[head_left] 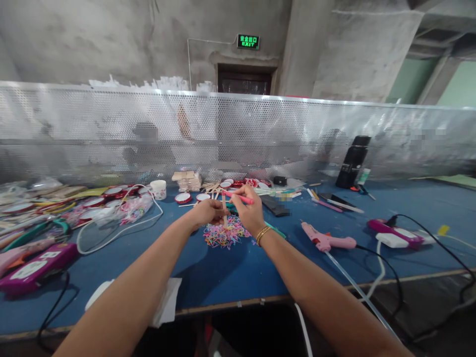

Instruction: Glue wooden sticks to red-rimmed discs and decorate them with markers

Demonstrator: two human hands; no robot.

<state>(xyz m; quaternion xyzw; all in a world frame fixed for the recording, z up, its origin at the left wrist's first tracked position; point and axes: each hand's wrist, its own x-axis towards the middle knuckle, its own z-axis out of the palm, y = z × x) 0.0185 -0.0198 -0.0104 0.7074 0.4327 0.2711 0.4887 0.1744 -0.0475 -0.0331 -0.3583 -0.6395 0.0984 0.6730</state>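
Observation:
In front of me, my left hand (208, 212) pinches a narrow, pale wooden stick (224, 199) and holds it upright. My right hand (250, 213), with a gold bracelet on its wrist, grips a pink pen (242, 198). The pen points left, its tip at the upper part of the stick; whether it touches, I cannot tell. Under both hands lies a heap of small multicoloured rubber bands (223, 237) on the blue table (230, 277). Part of the heap is hidden by the hands.
On the right are a pink glue gun (325, 239), a purple-and-white power strip (399, 234) and a black bottle (351, 163). A white cup (158, 189), stacked wooden sticks (188, 180) and red-rimmed discs (183, 198) stand behind. Leftward lie cables and another purple strip (39, 267).

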